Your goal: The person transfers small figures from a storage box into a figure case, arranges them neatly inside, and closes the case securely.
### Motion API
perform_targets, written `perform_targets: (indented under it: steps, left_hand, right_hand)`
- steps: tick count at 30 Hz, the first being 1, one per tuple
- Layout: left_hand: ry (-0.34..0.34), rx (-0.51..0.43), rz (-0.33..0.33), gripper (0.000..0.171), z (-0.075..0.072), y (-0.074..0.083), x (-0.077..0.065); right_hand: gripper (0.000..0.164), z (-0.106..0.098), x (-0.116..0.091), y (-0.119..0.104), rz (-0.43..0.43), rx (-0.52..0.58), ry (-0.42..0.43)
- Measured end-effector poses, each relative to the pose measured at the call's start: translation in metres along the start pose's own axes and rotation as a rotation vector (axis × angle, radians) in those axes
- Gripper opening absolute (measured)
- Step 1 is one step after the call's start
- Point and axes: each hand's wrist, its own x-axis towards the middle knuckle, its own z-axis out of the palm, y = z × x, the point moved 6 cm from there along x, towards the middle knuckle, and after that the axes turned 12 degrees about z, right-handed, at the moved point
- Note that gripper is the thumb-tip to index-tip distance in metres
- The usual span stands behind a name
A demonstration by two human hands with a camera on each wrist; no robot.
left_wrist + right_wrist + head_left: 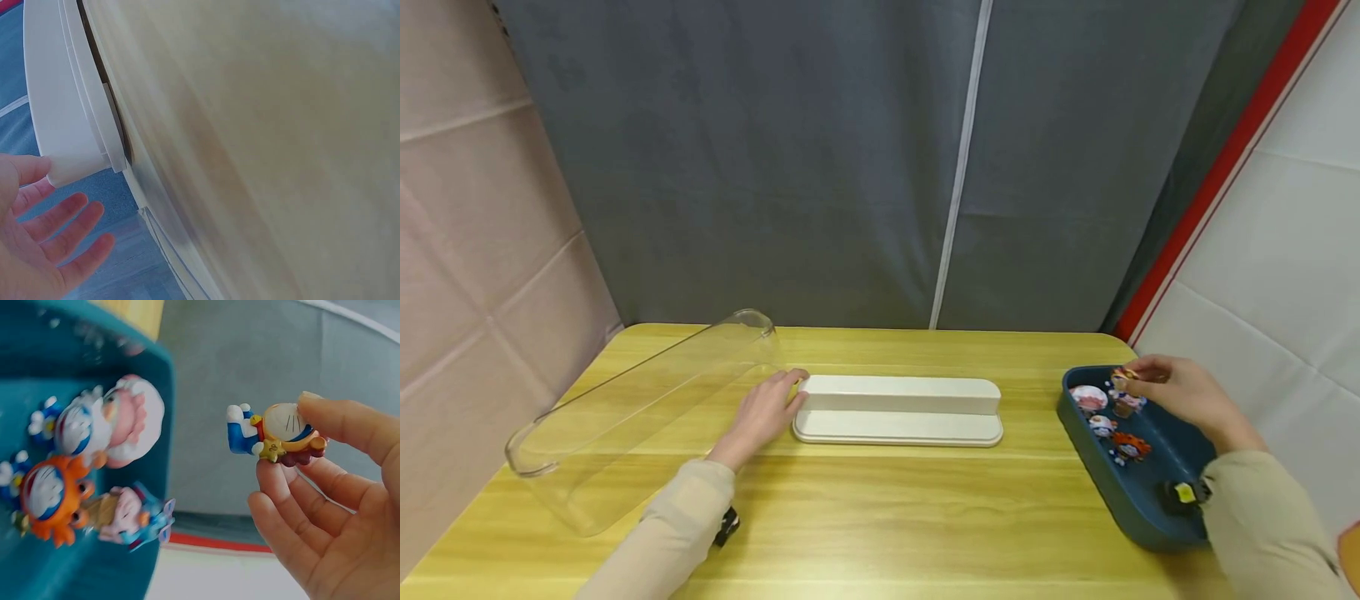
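Note:
My left hand (pixel 769 410) is at the left end of a white two-step display stand (pixel 897 427), thumb and index finger pinching its corner. In the left wrist view the other fingers of that hand (pixel 37 231) spread loosely beside the stand (pixel 59 81). Above the far end of a dark blue tray (pixel 1093 479), my right hand (pixel 1191 396) pinches a small cartoon figurine (pixel 284 431) between thumb and fingers. The figurine has a whiskered white face, blue legs and a yellow star. Several other figurines, among them an orange one (pixel 53 497), lie in the tray.
A clear plastic cover (pixel 647 417) lies at the left of the wooden table (pixel 895 517). A grey curtain (pixel 760 167) hangs behind the table. Pale panels stand on both sides, the right one (pixel 1285 250) close beside the tray.

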Motion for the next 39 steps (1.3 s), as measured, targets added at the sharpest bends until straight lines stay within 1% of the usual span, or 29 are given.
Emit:
perform_targets:
  steps: [6,10,13,19,23,25,30,39]
  left_hand:
    - [0.005,0.006,0.002,0.026,0.000,-0.001,0.000]
    - [0.005,0.011,-0.005,0.026,0.000,-0.002,0.000]
    - [0.005,0.014,-0.004,0.026,-0.001,-0.002,0.000]
    - [0.000,0.024,0.003,0.027,-0.001,0.000,0.000]
    - [-0.005,0.023,-0.002,0.028,-0.001,0.000,0.000]
    - [-0.006,0.021,-0.002,0.028,-0.001,0.000,0.001]
    - [-0.011,0.023,0.000,0.028,-0.001,0.002,0.001]
    - [-0.011,0.023,0.001,0.028,-0.001,0.002,0.001]
  right_hand:
    - [0.047,-0.001,-0.003,-0.026,-0.049,0.000,0.005]
    - [0.048,0.005,-0.002,-0.041,-0.061,0.039,-0.021]
    - [0.047,0.012,0.000,-0.050,-0.070,0.080,-0.040]
    - [0.043,0.027,0.001,-0.070,-0.127,0.120,-0.030]
    - [0.042,0.039,0.002,-0.080,-0.102,0.156,-0.061]
    - [0.042,0.045,0.002,-0.084,-0.104,0.161,-0.069]
    - [0.035,0.058,0.006,-0.094,-0.166,0.160,-0.071]
    - [0.030,0.086,0.011,-0.107,-0.228,0.206,-0.134]
